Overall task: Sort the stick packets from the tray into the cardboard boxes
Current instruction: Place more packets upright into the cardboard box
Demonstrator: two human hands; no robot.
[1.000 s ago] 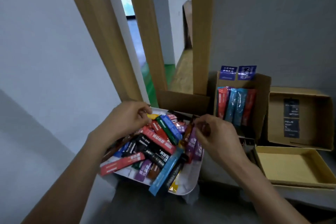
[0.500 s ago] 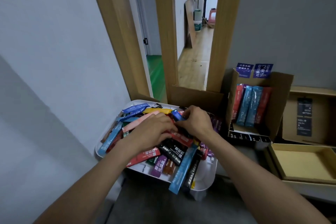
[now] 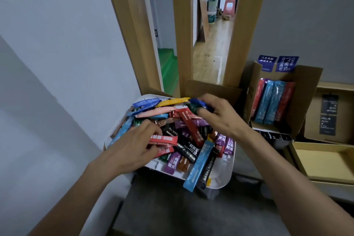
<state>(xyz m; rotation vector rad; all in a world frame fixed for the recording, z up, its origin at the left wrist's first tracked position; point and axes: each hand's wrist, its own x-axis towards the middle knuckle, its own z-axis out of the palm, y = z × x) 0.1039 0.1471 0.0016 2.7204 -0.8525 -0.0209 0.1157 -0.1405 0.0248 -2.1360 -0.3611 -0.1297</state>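
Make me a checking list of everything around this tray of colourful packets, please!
Surface: grey surface under the white tray.
Job's things: stick packets heaped in the tray; tall cardboard box holds red and blue packets standing up; shallow box and labelled box beside it.
Clutter: blue printed cards atop the tall box.
Grippers: right hand pinches a dark blue packet; left hand rests on the pile, grip unclear.
Cables: nothing seen.
Surroundings: grey walls, wooden door frame, hallway with a pink stool.
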